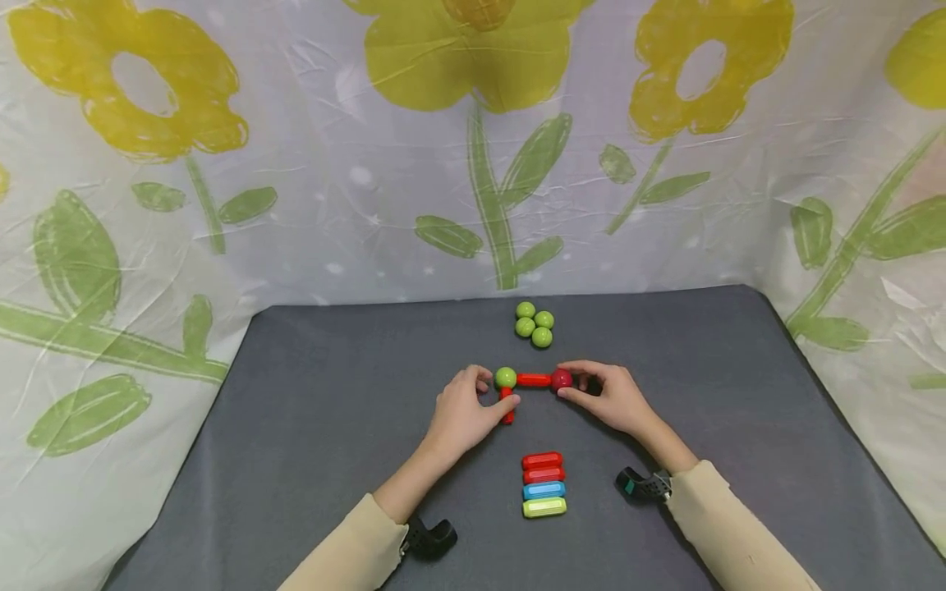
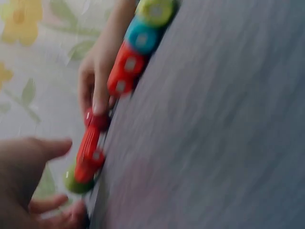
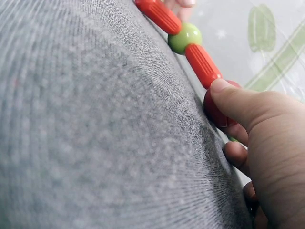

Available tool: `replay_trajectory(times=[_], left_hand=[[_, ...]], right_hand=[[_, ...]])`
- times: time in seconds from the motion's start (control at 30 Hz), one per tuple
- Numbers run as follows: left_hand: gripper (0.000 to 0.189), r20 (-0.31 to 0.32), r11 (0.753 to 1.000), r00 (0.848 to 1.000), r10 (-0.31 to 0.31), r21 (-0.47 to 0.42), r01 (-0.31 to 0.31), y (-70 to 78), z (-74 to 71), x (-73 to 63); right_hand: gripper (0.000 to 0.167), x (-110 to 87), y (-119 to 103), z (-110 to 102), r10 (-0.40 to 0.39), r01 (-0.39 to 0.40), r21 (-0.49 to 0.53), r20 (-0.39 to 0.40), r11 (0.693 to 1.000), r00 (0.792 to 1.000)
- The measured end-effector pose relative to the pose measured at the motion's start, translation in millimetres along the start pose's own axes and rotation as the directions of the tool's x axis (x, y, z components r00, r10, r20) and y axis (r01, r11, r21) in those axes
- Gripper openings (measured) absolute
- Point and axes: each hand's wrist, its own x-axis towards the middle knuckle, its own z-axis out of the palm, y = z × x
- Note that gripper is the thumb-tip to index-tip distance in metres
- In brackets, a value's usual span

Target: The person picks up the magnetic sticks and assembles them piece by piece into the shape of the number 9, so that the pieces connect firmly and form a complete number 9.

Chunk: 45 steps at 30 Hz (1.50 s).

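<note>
On the grey table two red sticks meet at a green ball [image 1: 506, 377]. One red stick [image 1: 534, 380] runs right from it to a dark red ball [image 1: 562, 379]; the other red stick [image 3: 162, 17] points toward the person. My right hand [image 1: 612, 397] pinches the dark red ball between thumb and fingers, the thumb on its near side in the right wrist view. Beside the green ball, my left hand [image 1: 467, 410] has thumb and fingers spread, apart from the pieces in the left wrist view. In the head view its thumb overlaps the near red stick.
Several loose green balls [image 1: 525, 327] sit farther back. Nearer the person lies a row of sticks: two red [image 1: 543, 475], one blue [image 1: 544, 490] and one yellow-green [image 1: 544, 507]. A flower-printed cloth [image 1: 332, 205] hangs behind the table.
</note>
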Motion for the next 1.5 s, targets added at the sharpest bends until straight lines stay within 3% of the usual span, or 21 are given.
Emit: replay_trajectory(times=[0.1, 0.2, 0.33, 0.53, 0.73, 0.93, 1.17, 1.5], left_hand=[[0.066, 0.068, 0.994, 0.992, 0.105, -0.033, -0.103, -10.8, -5.3, 14.6], [0.073, 0.130, 0.977, 0.970, 0.204, -0.089, -0.193, -22.7, -6.6, 29.3], [0.066, 0.138, 0.959, 0.953, 0.269, -0.134, -0.251, -36.0, -4.0, 39.8], [0.046, 0.124, 0.955, 0.952, 0.280, -0.134, -0.264, -39.9, -2.0, 38.0], [0.045, 0.111, 0.956, 0.954, 0.278, -0.130, -0.264, -35.2, 0.9, 39.9], [0.045, 0.129, 0.955, 0.950, 0.284, -0.127, -0.268, -34.5, 5.3, 41.4], [0.043, 0.108, 0.952, 0.950, 0.293, -0.127, -0.279, -36.1, 5.6, 42.7], [0.043, 0.108, 0.949, 0.946, 0.304, -0.122, -0.291, -35.1, 5.3, 41.4]], right_hand=[[0.037, 1.2, 0, 1, 0.006, -0.006, -0.005, 0.005, 1.000, 1.000], [0.037, 1.9, -1, 3, 0.015, -0.015, -0.011, 0.004, 1.000, 1.000], [0.037, 2.9, -2, 6, 0.005, -0.005, -0.007, 0.005, 1.000, 1.000], [0.036, 3.3, 0, 8, -0.013, 0.013, -0.019, 0.013, 1.000, 1.000], [0.037, 3.0, -2, 3, -0.009, 0.009, -0.013, -0.006, 1.000, 1.000], [0.038, 1.1, -3, 1, 0.085, -0.081, 0.064, -0.052, 0.995, 0.995], [0.044, 19.6, -8, 8, 0.216, -0.206, 0.084, -0.123, 0.975, 0.969], [0.057, 55.3, -16, 12, 0.400, -0.395, 0.062, -0.113, 0.916, 0.909]])
